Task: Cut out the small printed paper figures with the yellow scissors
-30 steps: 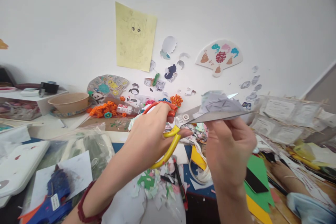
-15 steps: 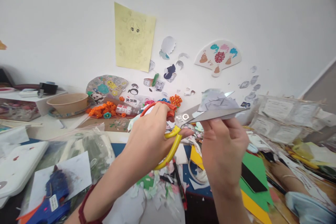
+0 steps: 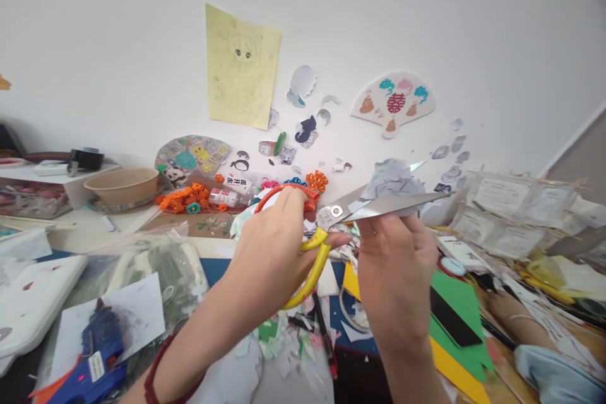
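Note:
My left hand [image 3: 273, 248] is wrapped round a pair of scissors [image 3: 328, 218] with one red and one yellow handle loop. Its blades point right and stand apart, with a bunched piece of pale paper [image 3: 392, 180] between them. Below the lower blade, my right hand [image 3: 396, 271] pinches that paper from underneath; the blade hides part of its fingertips. Under both hands lies a scatter of paper scraps [image 3: 284, 341] in white, green and pink, with a dark pen [image 3: 323, 326] among them.
A blue glue gun [image 3: 101, 344] rests on white paper at left. Green card [image 3: 461, 303] lies at right, near another person's hand [image 3: 504, 309]. Orange craft flowers [image 3: 189, 197], a plastic bottle [image 3: 227, 196] and a tan bowl [image 3: 123, 185] stand along the wall.
My right hand has shifted slightly left along the lower blade. The scissors have moved a little to the right, their blades still apart around the paper.

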The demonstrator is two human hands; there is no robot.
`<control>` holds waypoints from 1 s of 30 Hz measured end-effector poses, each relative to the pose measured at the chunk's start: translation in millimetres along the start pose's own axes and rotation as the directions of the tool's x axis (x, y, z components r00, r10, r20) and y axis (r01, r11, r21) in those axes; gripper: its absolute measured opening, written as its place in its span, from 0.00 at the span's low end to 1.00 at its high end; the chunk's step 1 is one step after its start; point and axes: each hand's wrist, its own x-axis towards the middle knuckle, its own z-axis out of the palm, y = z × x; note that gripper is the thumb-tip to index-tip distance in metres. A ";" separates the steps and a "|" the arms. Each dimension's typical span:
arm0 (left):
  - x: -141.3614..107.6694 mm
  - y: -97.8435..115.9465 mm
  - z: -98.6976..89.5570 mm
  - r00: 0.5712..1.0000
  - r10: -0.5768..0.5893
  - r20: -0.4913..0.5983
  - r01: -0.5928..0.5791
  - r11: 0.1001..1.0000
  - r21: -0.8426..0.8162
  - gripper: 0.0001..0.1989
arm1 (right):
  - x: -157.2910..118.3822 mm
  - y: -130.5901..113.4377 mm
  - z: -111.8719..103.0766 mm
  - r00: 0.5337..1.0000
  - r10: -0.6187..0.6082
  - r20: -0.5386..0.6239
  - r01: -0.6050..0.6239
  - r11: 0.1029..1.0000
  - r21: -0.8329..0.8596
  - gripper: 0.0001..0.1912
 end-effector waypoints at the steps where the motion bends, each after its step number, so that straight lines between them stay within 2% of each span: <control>1: -0.2 -0.1 0.1 1.000 0.004 0.000 -0.004 1.000 -0.006 0.20 | -0.3 0.2 0.1 1.000 0.003 0.011 -0.003 1.000 -0.003 0.09; 8: -0.3 0.7 1.0 0.999 -0.021 0.028 0.021 1.000 0.014 0.18 | -1.0 1.1 1.4 0.999 0.022 0.034 -0.022 1.000 0.008 0.13; 13: -0.4 1.7 0.7 0.998 -0.035 0.046 0.033 0.999 0.039 0.16 | -1.8 2.2 0.9 0.999 0.026 0.043 -0.029 0.997 0.067 0.12; 20: -0.5 1.7 0.8 0.997 -0.042 0.062 0.041 0.999 0.003 0.15 | -3.7 2.0 1.1 0.999 0.023 0.046 -0.024 0.999 0.025 0.09; 23: 0.7 -1.5 -2.0 0.998 0.003 0.064 -0.003 1.000 -0.001 0.15 | -2.9 0.7 0.0 0.999 0.009 0.047 -0.010 1.000 0.027 0.08; 27: 2.9 -11.9 -11.9 0.996 0.076 0.038 -0.078 0.994 0.076 0.19 | 2.3 -1.8 -5.7 0.999 -0.046 -0.019 0.046 0.999 -0.028 0.05; 30: 3.9 -19.9 -21.9 0.992 0.091 0.084 -0.099 0.991 0.094 0.20 | 6.8 -4.8 -11.9 0.998 -0.067 0.021 0.069 0.991 -0.117 0.02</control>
